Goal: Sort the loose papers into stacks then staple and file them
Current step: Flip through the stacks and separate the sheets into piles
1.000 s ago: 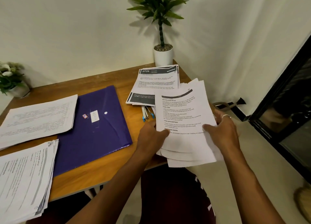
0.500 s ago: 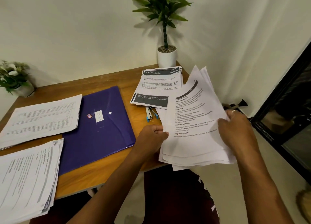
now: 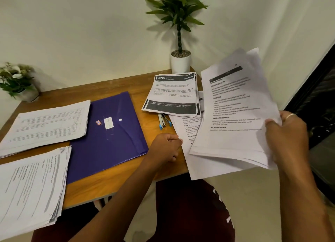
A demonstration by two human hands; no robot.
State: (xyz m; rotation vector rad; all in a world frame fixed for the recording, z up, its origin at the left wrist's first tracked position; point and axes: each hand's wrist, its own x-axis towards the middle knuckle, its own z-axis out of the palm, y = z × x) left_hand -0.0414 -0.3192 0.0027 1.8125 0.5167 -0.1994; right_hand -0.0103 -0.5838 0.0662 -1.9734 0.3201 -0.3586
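Note:
My right hand [image 3: 288,138] grips the right edge of a sheaf of printed papers [image 3: 233,114], lifted and tilted above the table's right end. My left hand [image 3: 165,147] pinches the left edge of a loose printed sheet [image 3: 188,132] that lies below the sheaf and overhangs the table's front edge. A blue and white stapler [image 3: 163,122] lies just beyond my left hand, partly under a stack with a dark "2726" header [image 3: 174,94]. A purple snap folder [image 3: 108,132] lies shut in the middle of the wooden table [image 3: 126,180].
Two more paper stacks lie on the left, one at the back [image 3: 47,123] and one at the front overhanging the edge [image 3: 30,187]. A white potted plant [image 3: 181,62] stands at the back right corner, a small flower pot [image 3: 16,82] at the back left. A black door frame [image 3: 317,96] is to the right.
My right hand has swung the sheaf up and to the right, away from my left hand. My left hand stayed near the table with the lower sheet, which has come apart from the sheaf.

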